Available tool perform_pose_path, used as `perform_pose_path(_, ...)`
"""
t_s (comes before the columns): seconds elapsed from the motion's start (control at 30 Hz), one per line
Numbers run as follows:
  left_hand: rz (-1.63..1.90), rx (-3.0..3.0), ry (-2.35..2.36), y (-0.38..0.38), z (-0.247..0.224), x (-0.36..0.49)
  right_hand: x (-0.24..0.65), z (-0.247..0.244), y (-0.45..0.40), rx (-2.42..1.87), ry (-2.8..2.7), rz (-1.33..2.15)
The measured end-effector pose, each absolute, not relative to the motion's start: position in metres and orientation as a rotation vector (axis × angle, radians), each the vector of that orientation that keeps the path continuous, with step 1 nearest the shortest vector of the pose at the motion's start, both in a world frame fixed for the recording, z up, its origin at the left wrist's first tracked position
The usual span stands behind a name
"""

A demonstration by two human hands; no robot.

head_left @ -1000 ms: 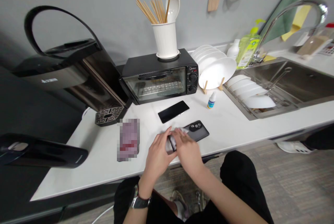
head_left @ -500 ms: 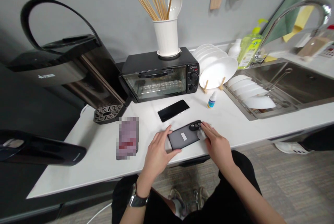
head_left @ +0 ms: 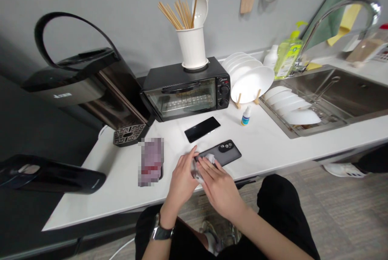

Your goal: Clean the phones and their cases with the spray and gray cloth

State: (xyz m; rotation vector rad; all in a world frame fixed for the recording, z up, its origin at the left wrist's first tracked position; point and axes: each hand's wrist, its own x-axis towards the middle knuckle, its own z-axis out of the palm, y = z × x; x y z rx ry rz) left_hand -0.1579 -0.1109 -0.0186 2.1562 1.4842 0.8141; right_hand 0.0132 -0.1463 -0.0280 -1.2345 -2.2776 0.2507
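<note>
A dark phone case (head_left: 230,157) with a black camera surround lies near the counter's front edge. My left hand (head_left: 183,177) grips its left end, fingers at the far edge and thumb at the near one. With fingers together, my right hand (head_left: 220,189) presses a crumpled white tissue (head_left: 197,174) onto the left part of the case. The fingers hide much of the tissue and that end of the case. Just beyond lies a black phone (head_left: 202,129), screen up. A small white-capped bottle (head_left: 245,116) with a blue label stands to the right.
A black toaster oven (head_left: 184,90) stands behind, bearing a white cup (head_left: 191,47) of chopsticks. Plates (head_left: 253,84) fill a rack beside the sink (head_left: 342,118). Left are a black drinks machine (head_left: 100,86), a dark elongated appliance (head_left: 69,175) and a blurred purple item (head_left: 151,157).
My right hand has moved left from the camera end of the case to its left part, bringing the tissue along. My left hand stays at the left end.
</note>
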Motion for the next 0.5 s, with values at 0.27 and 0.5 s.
perform_pose_path(0.27, 0.804, 2.145, 1.523, -0.111, -0.012, -0.150, 0.101, -0.046, -0.125, -1.554, -2.114, 0.001)
perform_pose_path(0.5, 0.800, 2.168, 1.527, -0.111, -0.014, -0.151, 0.028, -0.033, -0.087, -1.676, -1.995, 0.001)
